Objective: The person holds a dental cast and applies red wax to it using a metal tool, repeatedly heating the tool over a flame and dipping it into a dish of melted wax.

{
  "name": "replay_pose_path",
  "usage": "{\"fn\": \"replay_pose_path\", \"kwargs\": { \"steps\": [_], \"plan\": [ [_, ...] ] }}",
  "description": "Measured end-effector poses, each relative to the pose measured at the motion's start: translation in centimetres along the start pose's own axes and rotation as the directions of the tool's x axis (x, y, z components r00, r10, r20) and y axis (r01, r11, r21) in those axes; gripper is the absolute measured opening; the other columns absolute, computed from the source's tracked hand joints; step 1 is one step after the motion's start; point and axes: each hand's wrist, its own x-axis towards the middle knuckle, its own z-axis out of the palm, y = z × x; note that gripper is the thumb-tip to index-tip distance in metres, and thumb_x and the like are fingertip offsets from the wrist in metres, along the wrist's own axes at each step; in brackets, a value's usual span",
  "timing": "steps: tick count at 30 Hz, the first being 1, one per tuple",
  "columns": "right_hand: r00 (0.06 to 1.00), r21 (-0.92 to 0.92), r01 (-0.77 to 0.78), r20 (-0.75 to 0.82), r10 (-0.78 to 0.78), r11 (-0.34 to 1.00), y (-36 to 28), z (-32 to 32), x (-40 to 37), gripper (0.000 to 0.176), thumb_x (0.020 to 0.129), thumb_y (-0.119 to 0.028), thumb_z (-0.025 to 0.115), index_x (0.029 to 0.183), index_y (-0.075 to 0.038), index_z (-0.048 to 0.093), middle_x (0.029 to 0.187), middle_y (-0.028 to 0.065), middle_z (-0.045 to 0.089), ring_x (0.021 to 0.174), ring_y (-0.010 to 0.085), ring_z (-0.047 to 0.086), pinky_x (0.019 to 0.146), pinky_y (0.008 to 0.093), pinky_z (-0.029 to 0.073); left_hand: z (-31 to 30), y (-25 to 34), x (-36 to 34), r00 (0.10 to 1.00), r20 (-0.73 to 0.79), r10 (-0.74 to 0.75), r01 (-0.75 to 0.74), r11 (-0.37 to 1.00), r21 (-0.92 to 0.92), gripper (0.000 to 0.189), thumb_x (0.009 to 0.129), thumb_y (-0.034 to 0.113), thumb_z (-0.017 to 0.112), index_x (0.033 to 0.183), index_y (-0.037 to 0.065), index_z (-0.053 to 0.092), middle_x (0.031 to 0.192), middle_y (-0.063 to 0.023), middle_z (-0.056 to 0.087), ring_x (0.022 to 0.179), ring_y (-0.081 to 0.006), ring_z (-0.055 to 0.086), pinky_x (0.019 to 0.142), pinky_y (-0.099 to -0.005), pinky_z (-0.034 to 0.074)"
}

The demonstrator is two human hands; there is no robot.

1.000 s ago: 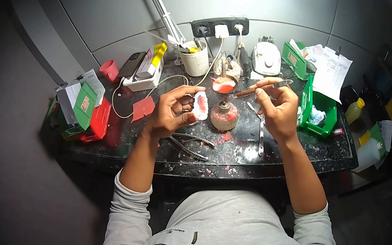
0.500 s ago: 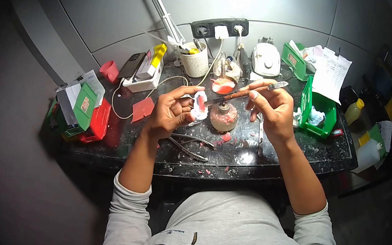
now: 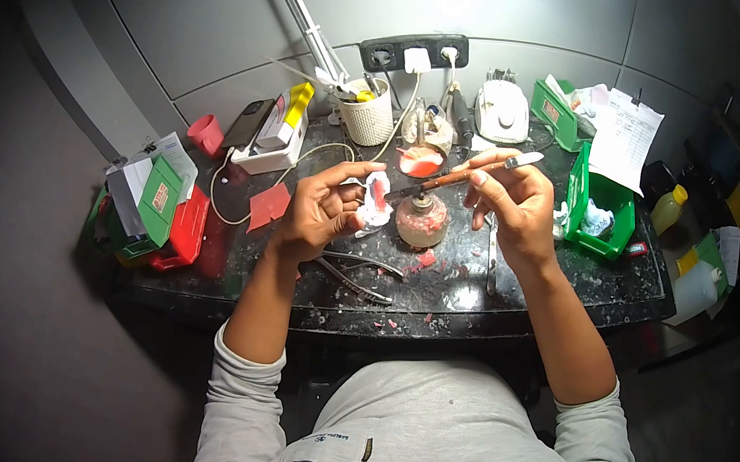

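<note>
Between the fingertips and thumb of my left hand (image 3: 326, 206) is a white cast (image 3: 375, 217) with a red-pink patch on it. My right hand (image 3: 515, 209) pinches a wax knife (image 3: 445, 181) with a brown handle. The knife's dark tip points left, close to the cast; whether they touch I cannot tell. Below the knife stands a round glass burner (image 3: 421, 223) with pink bits on it. Behind the burner lies a small dish with red and pink wax (image 3: 420, 161).
Metal pliers (image 3: 354, 278) and a thin metal tool (image 3: 492, 259) lie on the black table (image 3: 320, 317). A pink wax sheet (image 3: 269, 206) is at the left. Green bins (image 3: 614, 246), a white holder (image 3: 368, 124), a white device (image 3: 502, 113) and a lamp arm (image 3: 302, 4) stand around.
Almost nothing differs. The knife in my right hand has shifted very slightly, and the cast in my left hand stays in the same place.
</note>
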Motion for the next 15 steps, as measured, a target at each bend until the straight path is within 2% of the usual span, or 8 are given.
{"fn": "replay_pose_path", "kwargs": {
  "steps": [6,15],
  "plan": [
    [1.000,0.005,-0.017,0.016,0.017,1.000,-0.02,-0.17,0.00,0.017,0.096,-0.009,0.070,0.109,0.002,0.067,0.091,0.0091,0.072,0.072,0.0113,0.065,0.051,0.0212,0.051,0.03,-0.16,0.05,1.000,0.010,0.017,-0.016,1.000,-0.011,0.094,0.084,0.048,0.084,0.143,-0.014,0.044,0.128,-0.0163,0.061,0.111,-0.0217,0.066,0.097,-0.0332,0.053],
    [1.000,-0.020,-0.001,0.012,0.001,1.000,0.05,0.10,-0.11,0.016,0.097,-0.007,0.069,0.109,0.002,0.067,0.090,0.0087,0.072,0.071,0.0105,0.065,0.052,0.0215,0.050,0.51,0.02,0.07,1.000,-0.012,0.026,-0.026,0.999,-0.032,0.092,0.085,0.048,0.084,0.142,-0.014,0.047,0.128,-0.0157,0.061,0.111,-0.0198,0.065,0.098,-0.0323,0.052]
  ]
}}
